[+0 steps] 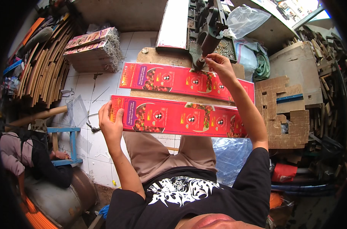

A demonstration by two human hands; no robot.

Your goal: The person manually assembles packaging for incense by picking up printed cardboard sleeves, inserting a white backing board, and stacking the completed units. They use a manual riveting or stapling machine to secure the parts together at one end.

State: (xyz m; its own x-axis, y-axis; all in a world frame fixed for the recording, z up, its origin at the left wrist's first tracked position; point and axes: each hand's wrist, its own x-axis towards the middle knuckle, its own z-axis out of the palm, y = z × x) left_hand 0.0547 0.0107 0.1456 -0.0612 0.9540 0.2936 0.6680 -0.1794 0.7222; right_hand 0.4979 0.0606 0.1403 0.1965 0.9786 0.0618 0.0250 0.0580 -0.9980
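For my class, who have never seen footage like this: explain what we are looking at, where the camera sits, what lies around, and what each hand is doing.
There is one picture, taken by a wide camera worn on a person's head and looking down, so straight edges bend near the rim. No robot is here, only two bare hands. The left hand grips the end of a long red printed carton held flat above the lap. The right hand reaches forward to the head of a dark metal machine, fingertips at the far edge of a second red carton lying on a wooden board. A bundle of similar cartons stands on the tiled floor.
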